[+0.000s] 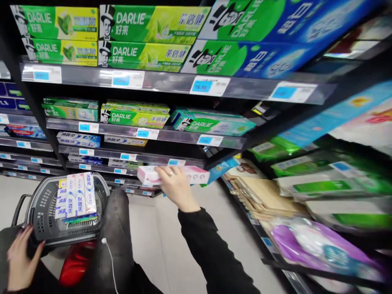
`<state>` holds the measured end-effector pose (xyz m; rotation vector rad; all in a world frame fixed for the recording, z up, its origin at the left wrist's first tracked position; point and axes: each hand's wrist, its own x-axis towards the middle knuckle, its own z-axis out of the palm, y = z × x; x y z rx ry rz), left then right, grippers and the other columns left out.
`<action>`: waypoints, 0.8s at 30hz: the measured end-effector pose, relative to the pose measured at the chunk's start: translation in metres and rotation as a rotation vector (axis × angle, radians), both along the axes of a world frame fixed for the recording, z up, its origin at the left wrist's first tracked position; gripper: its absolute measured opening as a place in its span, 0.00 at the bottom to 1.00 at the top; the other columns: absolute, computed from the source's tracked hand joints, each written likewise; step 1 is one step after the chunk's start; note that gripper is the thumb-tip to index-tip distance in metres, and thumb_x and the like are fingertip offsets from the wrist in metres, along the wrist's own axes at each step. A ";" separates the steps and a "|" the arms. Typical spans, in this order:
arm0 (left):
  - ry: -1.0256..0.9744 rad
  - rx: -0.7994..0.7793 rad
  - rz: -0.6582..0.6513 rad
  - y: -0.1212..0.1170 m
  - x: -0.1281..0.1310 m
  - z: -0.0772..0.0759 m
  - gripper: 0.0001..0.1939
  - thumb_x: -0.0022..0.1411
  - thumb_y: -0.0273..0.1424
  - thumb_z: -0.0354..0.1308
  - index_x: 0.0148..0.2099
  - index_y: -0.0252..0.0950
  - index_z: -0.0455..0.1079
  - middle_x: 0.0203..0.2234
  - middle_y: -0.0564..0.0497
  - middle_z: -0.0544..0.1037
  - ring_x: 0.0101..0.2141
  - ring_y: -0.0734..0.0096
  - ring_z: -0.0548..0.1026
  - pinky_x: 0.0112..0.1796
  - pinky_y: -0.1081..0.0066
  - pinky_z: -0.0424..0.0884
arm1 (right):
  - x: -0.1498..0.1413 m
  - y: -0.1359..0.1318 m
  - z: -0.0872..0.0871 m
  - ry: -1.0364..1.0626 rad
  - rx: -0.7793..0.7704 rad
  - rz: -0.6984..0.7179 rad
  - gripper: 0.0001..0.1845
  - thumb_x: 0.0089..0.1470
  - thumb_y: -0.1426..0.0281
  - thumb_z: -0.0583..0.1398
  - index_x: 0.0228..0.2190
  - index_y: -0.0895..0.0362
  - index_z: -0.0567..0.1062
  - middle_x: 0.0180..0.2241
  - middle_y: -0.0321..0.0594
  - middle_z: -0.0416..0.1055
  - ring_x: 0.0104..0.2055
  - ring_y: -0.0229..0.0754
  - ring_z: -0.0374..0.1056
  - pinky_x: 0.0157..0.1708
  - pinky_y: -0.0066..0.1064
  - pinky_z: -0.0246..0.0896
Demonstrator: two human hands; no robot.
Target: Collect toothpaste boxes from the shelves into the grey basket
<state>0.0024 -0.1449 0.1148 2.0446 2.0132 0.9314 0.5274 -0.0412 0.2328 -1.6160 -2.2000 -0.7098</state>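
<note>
Held out before the lower shelves, a long pink-and-white cardboard box (199,175) is gripped near its middle by the right hand (174,183). The fingers are seen partly closed over the box, with a ring noted on one of them; the thumb's placement cannot be confirmed. The box is held lengthwise, roughly along the line of the shelf fronts; whether a shelf is touched by it cannot be told.

The left hand (23,257) is observed at the near left corner of a dark grey, perforated plastic basket (45,216). Its thumb and fingers are spread apart, with contact made at the rim and nothing else seen in its hold. Inside the basket, white toothpaste boxes with blue and red print (76,196) are stacked to the right of centre. The basket is positioned beside a bent knee in dark grey denim (118,212), above a glossy red object (78,263).

Green-and-yellow DARLIE cartons (153,24) are shelved in two layers above. On the right, purple-and-white plastic packaging (324,245) is displayed, partly blurred.
</note>
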 end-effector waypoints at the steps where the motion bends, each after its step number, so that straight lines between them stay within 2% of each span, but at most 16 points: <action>1: -0.056 -0.024 -0.106 0.006 0.018 0.019 0.32 0.57 0.39 0.59 0.63 0.44 0.58 0.53 0.40 0.72 0.55 0.41 0.70 0.55 0.42 0.64 | -0.023 -0.015 0.006 0.034 -0.014 0.055 0.22 0.47 0.85 0.54 0.42 0.59 0.74 0.38 0.44 0.74 0.37 0.47 0.59 0.37 0.37 0.55; 4: -0.293 -0.123 -0.473 0.022 0.077 0.079 0.37 0.60 0.34 0.59 0.68 0.44 0.48 0.61 0.40 0.64 0.59 0.52 0.66 0.54 0.55 0.70 | -0.091 -0.049 0.025 0.143 -0.084 0.198 0.21 0.48 0.86 0.54 0.42 0.58 0.74 0.38 0.43 0.74 0.37 0.46 0.58 0.35 0.37 0.55; 6: -0.335 -0.084 -0.656 0.031 0.106 0.112 0.43 0.56 0.31 0.64 0.69 0.44 0.47 0.64 0.40 0.61 0.62 0.52 0.62 0.55 0.57 0.70 | -0.129 -0.063 0.037 0.196 -0.154 0.280 0.21 0.47 0.87 0.54 0.42 0.58 0.73 0.38 0.42 0.74 0.36 0.45 0.58 0.34 0.36 0.55; 8: -0.311 -0.002 -0.758 0.037 0.122 0.133 0.44 0.53 0.30 0.67 0.68 0.43 0.50 0.63 0.40 0.62 0.62 0.53 0.62 0.55 0.57 0.70 | -0.160 -0.071 0.044 0.219 -0.228 0.343 0.23 0.45 0.88 0.54 0.41 0.58 0.72 0.37 0.42 0.73 0.35 0.45 0.57 0.34 0.36 0.55; 10: -0.284 0.055 -0.798 0.038 0.125 0.143 0.42 0.53 0.28 0.67 0.66 0.40 0.54 0.59 0.39 0.68 0.58 0.55 0.67 0.54 0.59 0.71 | -0.183 -0.076 0.048 0.225 -0.270 0.364 0.23 0.43 0.89 0.54 0.40 0.58 0.72 0.36 0.42 0.73 0.34 0.45 0.57 0.33 0.36 0.55; 13: -0.298 0.122 -0.783 0.038 0.118 0.139 0.31 0.53 0.26 0.66 0.59 0.37 0.65 0.49 0.41 0.77 0.49 0.61 0.76 0.49 0.65 0.74 | -0.206 -0.081 0.045 0.233 -0.302 0.354 0.21 0.44 0.88 0.55 0.39 0.58 0.71 0.36 0.43 0.73 0.34 0.46 0.57 0.33 0.37 0.55; 16: -0.403 0.130 -0.757 0.040 0.104 0.121 0.22 0.51 0.27 0.68 0.50 0.36 0.73 0.41 0.43 0.81 0.41 0.63 0.80 0.42 0.70 0.77 | -0.215 -0.084 0.037 0.266 -0.352 0.371 0.20 0.44 0.86 0.56 0.39 0.59 0.70 0.37 0.44 0.73 0.35 0.47 0.59 0.34 0.37 0.56; 20: -0.625 0.068 -0.727 0.047 0.088 0.096 0.21 0.46 0.34 0.72 0.45 0.34 0.77 0.37 0.41 0.82 0.37 0.61 0.81 0.36 0.71 0.77 | -0.207 -0.082 0.025 0.329 -0.397 0.383 0.20 0.45 0.82 0.60 0.42 0.57 0.69 0.39 0.43 0.75 0.37 0.47 0.61 0.35 0.37 0.59; 24: -0.766 0.027 -0.663 0.054 0.071 0.084 0.22 0.41 0.38 0.74 0.39 0.34 0.78 0.34 0.41 0.82 0.34 0.59 0.81 0.34 0.70 0.77 | -0.185 -0.082 0.018 0.353 -0.419 0.336 0.20 0.46 0.79 0.63 0.42 0.56 0.69 0.39 0.41 0.76 0.38 0.48 0.63 0.36 0.38 0.62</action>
